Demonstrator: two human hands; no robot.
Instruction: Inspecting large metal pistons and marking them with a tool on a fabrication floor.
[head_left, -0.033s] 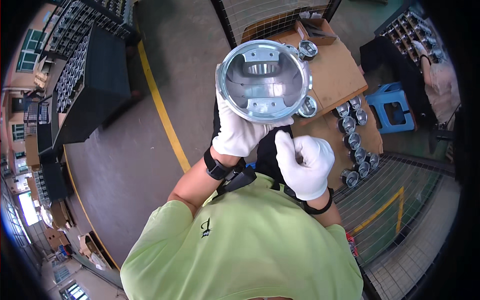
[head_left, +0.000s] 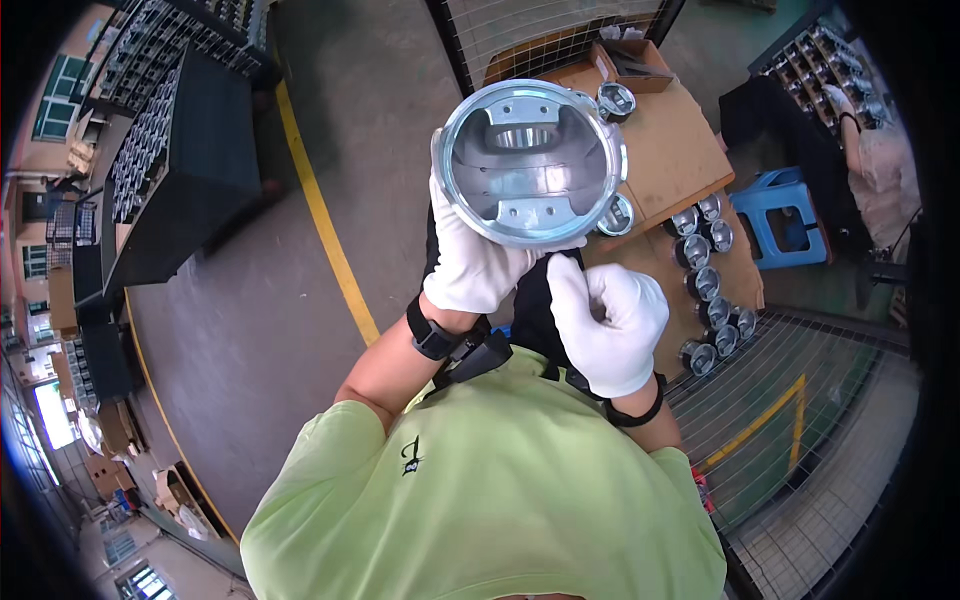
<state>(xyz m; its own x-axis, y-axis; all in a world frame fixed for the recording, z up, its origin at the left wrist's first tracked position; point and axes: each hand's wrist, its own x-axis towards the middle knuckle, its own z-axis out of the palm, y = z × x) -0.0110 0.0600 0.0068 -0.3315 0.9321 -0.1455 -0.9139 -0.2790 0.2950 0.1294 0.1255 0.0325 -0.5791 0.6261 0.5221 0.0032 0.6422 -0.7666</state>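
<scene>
A large silvery metal piston [head_left: 528,208] is held up in front of me with its hollow underside turned toward me, showing the pin bosses and the inner crown. My left hand [head_left: 475,255], in a white glove, grips it from below and along its left side; most of the fingers are hidden behind it. Just below the piston's lower right edge is my right hand [head_left: 610,325], also white-gloved. Its fingers are curled in and the thumb points up toward the rim, with nothing visible in it.
To the right, a brown board-topped table [head_left: 670,165] carries an open carton [head_left: 632,66] and a few pistons. More pistons [head_left: 705,283] stand in rows on a lower board, near a blue stool [head_left: 785,220]. A co-worker's arm [head_left: 853,140] reaches to a piston rack. Another loaded rack [head_left: 185,160] stands left.
</scene>
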